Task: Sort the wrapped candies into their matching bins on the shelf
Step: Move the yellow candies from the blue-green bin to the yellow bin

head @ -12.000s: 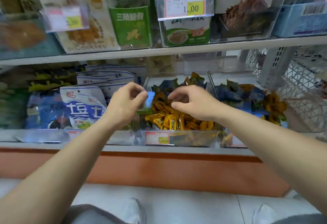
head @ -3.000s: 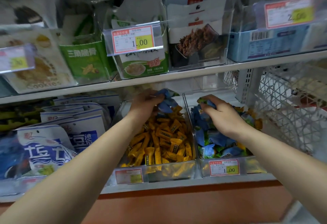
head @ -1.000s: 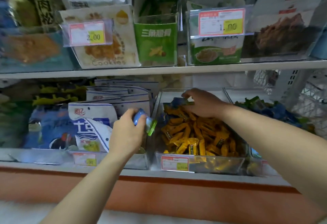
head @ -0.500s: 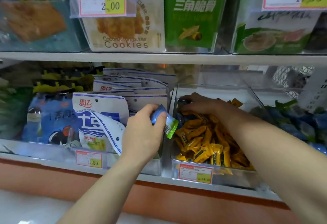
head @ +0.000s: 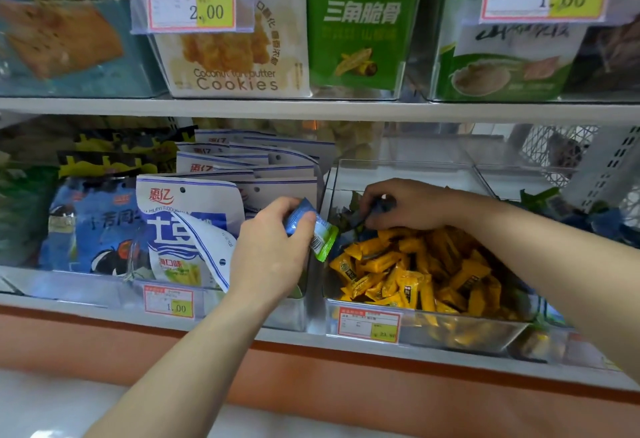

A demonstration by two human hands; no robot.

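Blue-green candy (head: 309, 229) in pinch of left hand (head: 273, 257); dark-blue candy (head: 376, 209) in grip of right hand (head: 408, 203)

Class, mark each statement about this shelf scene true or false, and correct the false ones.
1. The left hand grips a blue-and-green wrapped candy. True.
2. The right hand rests outside the clear plastic bin of yellow wrapped candies. False: it reaches inside, pinching a dark blue wrapped candy.
3. The price tag before the white cookie box reads 2.00. True.
4. The clear plastic bin stands on the upper shelf. False: it stands on the lower shelf.
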